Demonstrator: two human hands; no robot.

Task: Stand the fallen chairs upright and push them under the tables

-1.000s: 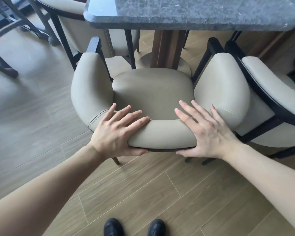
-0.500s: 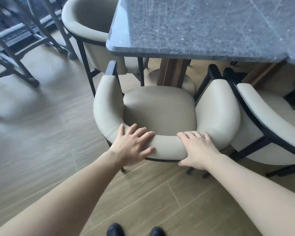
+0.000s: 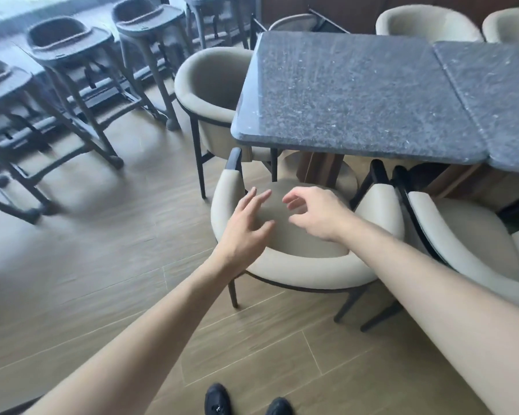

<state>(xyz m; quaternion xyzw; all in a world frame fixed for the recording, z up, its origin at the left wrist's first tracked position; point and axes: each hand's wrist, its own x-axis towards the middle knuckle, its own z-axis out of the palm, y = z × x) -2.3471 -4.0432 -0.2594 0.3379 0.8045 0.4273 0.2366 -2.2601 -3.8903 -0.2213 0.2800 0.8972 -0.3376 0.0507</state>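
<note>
- High chairs (image 3: 66,52) stand in a row at the far left, well apart from the hands and no part of the job as I read it.
- Left hand (image 3: 246,226) hovers over the near-left curve of the beige chair (image 3: 297,265), fingers spread loosely, holding nothing and seemingly clear of the upholstery.
- That chair stands upright on its legs directly beyond both hands, its open front facing the dark stone table (image 3: 357,94), whose near edge overhangs the seat's far edge; most of the seat lies on the near side.
- Right hand (image 3: 318,215) hangs over the seat, fingers curled and parted, gripping nothing.
- Any further push would run straight away from the person, near to far; both hands lie about equally close to the backrest.
- A second beige chair (image 3: 468,244) sits just beside it on the right.
</note>
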